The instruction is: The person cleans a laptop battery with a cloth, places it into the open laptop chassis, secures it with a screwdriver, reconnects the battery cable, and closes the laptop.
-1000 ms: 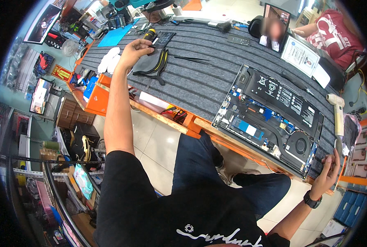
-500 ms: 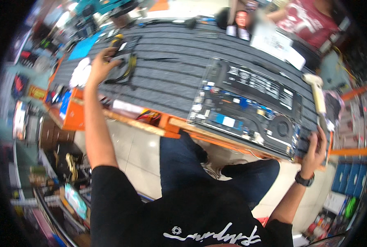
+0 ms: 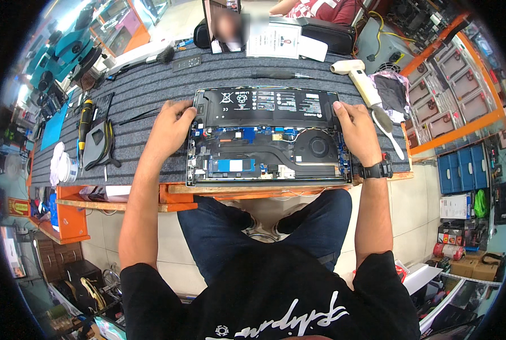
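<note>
A laptop base [image 3: 236, 148] with its bottom cover off lies at the front edge of the bench, its insides facing up. Along its far side runs a black battery [image 3: 270, 107]; a round fan [image 3: 321, 145] sits at the right, and a blue-labelled module [image 3: 230, 165] at the near left. My left hand [image 3: 174, 122] grips the left edge near the far corner, thumb on top. On the opposite edge my right hand [image 3: 356, 127] holds the base the same way. The fingers under both edges are partly hidden.
Left on the ribbed grey mat [image 3: 145, 144] lie a yellow-black screwdriver [image 3: 85, 126], a grey-black tool [image 3: 97, 144] and dark tweezers [image 3: 139, 116]. Beyond the laptop is a black screwdriver [image 3: 272, 75]. At right are a cream handheld device [image 3: 358, 79] and a brush [image 3: 384, 122]. Someone sits opposite.
My left hand has left the tools at the left and taken the laptop's left edge. My right hand has moved up the right edge. The laptop now lies squarely before me; the view has turned.
</note>
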Available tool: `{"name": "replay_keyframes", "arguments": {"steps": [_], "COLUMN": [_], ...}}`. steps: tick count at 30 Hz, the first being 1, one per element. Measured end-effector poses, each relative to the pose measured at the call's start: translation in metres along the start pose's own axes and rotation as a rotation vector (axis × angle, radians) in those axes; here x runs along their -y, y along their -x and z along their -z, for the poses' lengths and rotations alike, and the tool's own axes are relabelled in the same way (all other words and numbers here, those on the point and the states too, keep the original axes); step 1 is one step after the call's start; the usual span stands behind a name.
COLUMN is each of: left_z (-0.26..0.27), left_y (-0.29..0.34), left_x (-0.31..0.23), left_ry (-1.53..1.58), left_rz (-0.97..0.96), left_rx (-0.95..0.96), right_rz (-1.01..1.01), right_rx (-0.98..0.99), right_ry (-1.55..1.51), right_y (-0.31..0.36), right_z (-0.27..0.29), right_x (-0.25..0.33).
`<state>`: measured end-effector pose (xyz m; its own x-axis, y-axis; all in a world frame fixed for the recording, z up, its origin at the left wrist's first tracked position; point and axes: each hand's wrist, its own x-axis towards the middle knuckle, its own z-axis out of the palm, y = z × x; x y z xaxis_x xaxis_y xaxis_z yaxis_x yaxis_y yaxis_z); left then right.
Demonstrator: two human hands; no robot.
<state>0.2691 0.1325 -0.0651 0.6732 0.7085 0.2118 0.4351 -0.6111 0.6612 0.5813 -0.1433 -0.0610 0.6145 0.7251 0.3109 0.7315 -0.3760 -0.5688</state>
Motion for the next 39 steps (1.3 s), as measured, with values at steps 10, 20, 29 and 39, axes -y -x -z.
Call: {"name": "replay_keyframes", "arguments": {"steps": [10,20,29,39], "left_z": [0.005,0.006,0.010,0.004], "left_y": [-0.022,-0.047,-0.036,-0.028], "left_x": [-0.005,-0.003,0.002,-0.013], "left_ry": [0.018,-0.079,-0.055,0.083], "left_rz": [0.043,-0.097,-0.057,0.035], "left_rx": [0.051,-0.004,0.013,0.105], "right_rz": [0.414,0.641,0.694,0.041], "right_rx": [-0.150,0.401,0.069,0.067], "right_ry": [0.152,0.228,0.287,0.052], "right_y": [-0.058,-0.166,-0.162,-0.017], "right_z": [-0.004,-0.063,-0.060,0.012], "right_x": [0.009,0.045,0.040,-0.024]}}
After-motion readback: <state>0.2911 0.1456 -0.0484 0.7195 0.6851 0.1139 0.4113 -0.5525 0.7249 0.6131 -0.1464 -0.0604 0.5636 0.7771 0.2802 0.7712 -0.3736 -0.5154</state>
